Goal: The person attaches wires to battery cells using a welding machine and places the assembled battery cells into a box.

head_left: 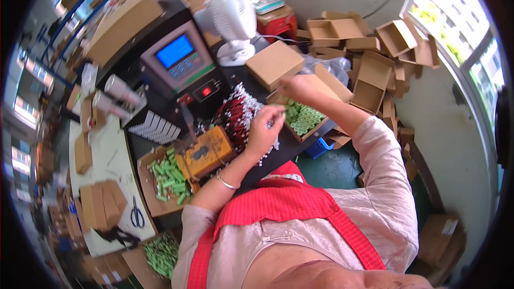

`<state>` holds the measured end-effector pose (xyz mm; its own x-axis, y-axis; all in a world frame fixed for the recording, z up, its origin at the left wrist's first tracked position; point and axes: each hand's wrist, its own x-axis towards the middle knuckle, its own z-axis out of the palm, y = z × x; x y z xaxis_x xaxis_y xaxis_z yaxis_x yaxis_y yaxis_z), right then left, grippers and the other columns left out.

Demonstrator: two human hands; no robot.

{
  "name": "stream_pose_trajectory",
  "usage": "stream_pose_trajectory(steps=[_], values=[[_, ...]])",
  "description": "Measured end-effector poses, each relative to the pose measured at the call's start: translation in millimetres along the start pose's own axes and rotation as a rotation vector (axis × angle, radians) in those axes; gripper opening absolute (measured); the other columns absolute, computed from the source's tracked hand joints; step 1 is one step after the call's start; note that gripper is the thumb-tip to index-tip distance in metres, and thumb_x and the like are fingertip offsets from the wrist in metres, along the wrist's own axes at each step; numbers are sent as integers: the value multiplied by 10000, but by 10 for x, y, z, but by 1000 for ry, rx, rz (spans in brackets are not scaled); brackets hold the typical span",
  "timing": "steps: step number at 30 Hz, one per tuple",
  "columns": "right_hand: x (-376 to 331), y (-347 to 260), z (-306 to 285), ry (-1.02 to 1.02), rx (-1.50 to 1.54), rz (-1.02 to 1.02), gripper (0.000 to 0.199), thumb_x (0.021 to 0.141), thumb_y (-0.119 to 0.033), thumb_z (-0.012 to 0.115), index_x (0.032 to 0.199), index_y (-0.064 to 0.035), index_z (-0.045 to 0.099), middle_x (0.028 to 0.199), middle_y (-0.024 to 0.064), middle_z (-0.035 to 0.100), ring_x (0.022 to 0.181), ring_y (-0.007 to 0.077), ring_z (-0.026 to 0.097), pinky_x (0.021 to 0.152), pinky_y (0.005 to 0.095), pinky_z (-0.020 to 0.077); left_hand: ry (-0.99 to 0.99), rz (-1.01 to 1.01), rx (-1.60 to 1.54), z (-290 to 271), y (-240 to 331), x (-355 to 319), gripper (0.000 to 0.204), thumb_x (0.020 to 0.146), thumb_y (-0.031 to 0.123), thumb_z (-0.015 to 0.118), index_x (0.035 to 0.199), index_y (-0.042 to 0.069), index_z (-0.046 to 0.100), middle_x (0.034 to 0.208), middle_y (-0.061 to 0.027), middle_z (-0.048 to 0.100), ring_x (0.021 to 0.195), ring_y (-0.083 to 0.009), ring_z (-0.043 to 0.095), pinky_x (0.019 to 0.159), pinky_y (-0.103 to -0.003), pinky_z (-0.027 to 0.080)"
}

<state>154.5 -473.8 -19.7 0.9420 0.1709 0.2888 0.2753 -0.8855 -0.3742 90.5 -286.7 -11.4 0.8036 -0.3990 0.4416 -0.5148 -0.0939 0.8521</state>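
My left hand (264, 128) is closed, its fingertips pinched together beside a heap of thin red and black wires with white ends (238, 108). Whatever it holds is too small to make out. Smeared by motion, my right hand (297, 90) hovers above an open cardboard box, and its fingers cannot be read. Inside that box, green tubes (305, 118) stand packed with their round ends up, and looser green pieces lie toward the left. A yellow block-like fixture (208, 151), worn and stained, sits left of my left forearm.
Left of the fixture, a shallow cardboard tray (155, 203) holds loose green tubes. Behind are a machine with a blue screen (174, 51), a white fan (233, 10) and a closed box (275, 64). Dark-handled scissors (137, 215) lie on the white table. Empty cartons (370, 80) pile up at right.
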Motion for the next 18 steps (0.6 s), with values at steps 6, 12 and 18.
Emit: stream_pose_trajectory(steps=[6,12,18], values=[[-287,-581,-527,-349,629,-155,222,841,-226,524,857,-33,633,679,54,599,639,100,566,582,270,462,-340,-697,-1013,-282,185,1,361,823,156,628,1140,46,494,1002,-41,561,927,-118,548,806,-289,470],[-942,-1138,-466,-450,333,-524,267,819,-316,583,860,-52,599,729,128,570,614,313,580,551,369,485,-684,-884,-1368,-58,120,-778,260,804,54,628,1054,30,558,1015,-70,594,978,-184,575,820,-320,504],[-546,-1146,-147,-122,368,-426,126,757,-95,629,853,-19,601,800,130,565,683,313,584,594,370,477,-497,-1008,-1084,-152,214,-1036,208,781,126,678,952,40,596,881,-45,625,779,-123,611,693,-242,516]])
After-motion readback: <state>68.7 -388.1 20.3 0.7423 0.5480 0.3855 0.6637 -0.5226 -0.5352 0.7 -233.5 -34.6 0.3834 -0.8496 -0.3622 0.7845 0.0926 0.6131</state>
